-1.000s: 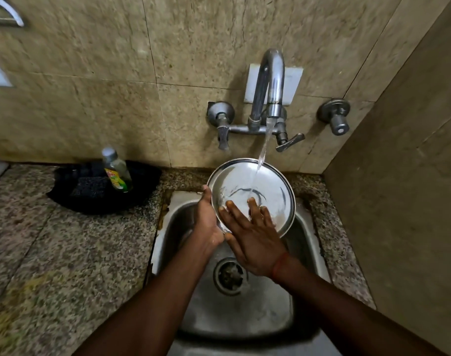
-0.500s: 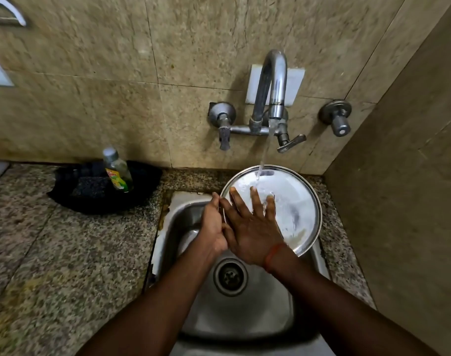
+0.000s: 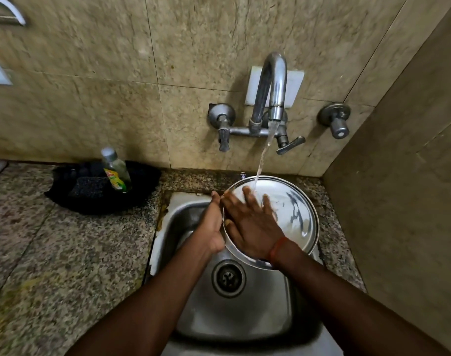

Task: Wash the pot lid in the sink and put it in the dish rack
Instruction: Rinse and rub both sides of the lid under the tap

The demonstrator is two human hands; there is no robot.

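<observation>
The round steel pot lid (image 3: 296,217) has shifted right above the steel sink (image 3: 245,317). The left hand (image 3: 211,227) grips its rim; the right hand (image 3: 252,227) presses it, fingers straight.

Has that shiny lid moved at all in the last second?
Yes. The pot lid has shifted right relative to the tap: the stream that hit its middle now lands near its far-left rim.

Both arms are bare from the hands to the lower edge of the view: the left forearm (image 3: 152,299) and the right forearm (image 3: 347,299) alike. At the wrist of the right hand (image 3: 252,227) sits a thin orange-red thread band (image 3: 277,249) (one turn or several, too blurred to tell). The left hand (image 3: 212,224) and its wrist are bare. A short pale nail shows on the right thumb.
</observation>
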